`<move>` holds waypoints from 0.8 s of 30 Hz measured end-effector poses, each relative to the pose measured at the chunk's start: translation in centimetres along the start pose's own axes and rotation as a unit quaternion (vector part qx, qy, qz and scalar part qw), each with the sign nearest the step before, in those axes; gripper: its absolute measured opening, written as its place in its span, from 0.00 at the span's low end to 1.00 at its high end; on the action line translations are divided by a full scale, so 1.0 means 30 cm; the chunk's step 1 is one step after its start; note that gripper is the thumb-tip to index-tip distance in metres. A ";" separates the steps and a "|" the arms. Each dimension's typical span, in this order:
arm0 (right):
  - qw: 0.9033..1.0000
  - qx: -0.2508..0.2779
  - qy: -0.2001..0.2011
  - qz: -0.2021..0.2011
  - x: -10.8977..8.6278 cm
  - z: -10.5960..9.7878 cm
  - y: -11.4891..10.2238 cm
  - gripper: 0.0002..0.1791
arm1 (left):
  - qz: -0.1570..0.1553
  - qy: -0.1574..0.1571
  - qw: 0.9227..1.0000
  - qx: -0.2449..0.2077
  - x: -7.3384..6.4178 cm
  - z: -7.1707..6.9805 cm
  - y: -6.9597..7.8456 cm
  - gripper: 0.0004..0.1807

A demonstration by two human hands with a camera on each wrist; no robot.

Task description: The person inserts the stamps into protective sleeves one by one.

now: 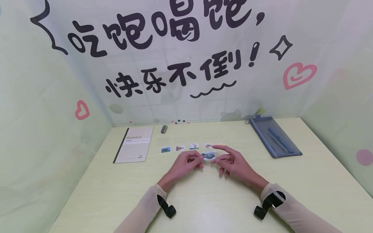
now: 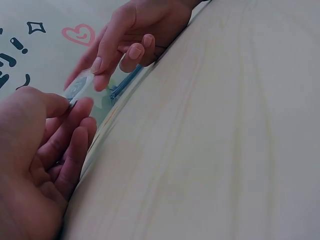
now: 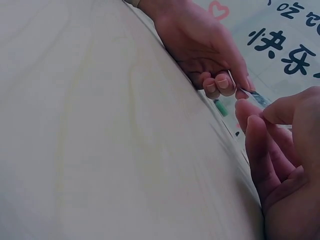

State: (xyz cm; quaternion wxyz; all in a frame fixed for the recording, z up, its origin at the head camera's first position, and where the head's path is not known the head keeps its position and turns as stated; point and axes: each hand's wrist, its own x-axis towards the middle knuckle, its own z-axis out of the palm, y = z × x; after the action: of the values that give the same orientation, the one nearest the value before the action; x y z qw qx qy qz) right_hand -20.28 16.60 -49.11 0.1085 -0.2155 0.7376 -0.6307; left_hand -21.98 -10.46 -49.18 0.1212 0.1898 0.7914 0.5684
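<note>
A small blue-grey stamp (image 1: 208, 156) in a clear sleeve is held between both hands above the table. My left hand (image 1: 187, 161) pinches its left edge between thumb and forefinger, the other fingers curled beneath. On the opposite side, my right hand (image 1: 236, 164) pinches the clear end of the sleeve with its thumb and a fingertip, while its forefinger reaches out over the top. In the right wrist view the right thumb (image 3: 281, 111) overlaps part of the sleeve. Just behind the hands lies a row of several stamps (image 1: 180, 148), the rightmost partly hidden by the right forefinger.
A lined notebook (image 1: 134, 145) lies at the back left, with a small dark eraser-like block (image 1: 164, 129) to its right. A blue zip pouch (image 1: 275, 137) with a blue pen (image 1: 280, 139) in it lies back right. A printed cloth (image 1: 180, 106) hangs behind the table.
</note>
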 end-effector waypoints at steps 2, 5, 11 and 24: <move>1.000 -0.004 0.000 -0.006 0.001 0.000 0.000 0.33 | 0.002 -0.002 1.000 0.002 0.000 0.001 0.001 0.14; 1.000 -0.010 -0.001 -0.014 0.002 0.001 -0.001 0.31 | 0.005 -0.005 1.000 0.004 0.000 0.001 0.002 0.14; 1.000 -0.008 -0.002 -0.008 0.000 0.004 -0.005 0.27 | 0.004 -0.009 1.000 0.006 -0.001 0.002 0.001 0.14; 1.000 -0.017 -0.009 -0.012 0.002 0.006 -0.002 0.27 | 0.012 -0.016 1.000 0.020 -0.002 0.000 0.003 0.14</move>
State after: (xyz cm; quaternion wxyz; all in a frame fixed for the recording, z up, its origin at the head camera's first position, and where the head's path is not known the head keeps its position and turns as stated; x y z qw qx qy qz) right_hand -20.24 16.39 -49.08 0.1037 -0.2315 0.7448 -0.6172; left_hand -21.93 -10.46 -49.10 0.1228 0.2106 0.7982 0.5509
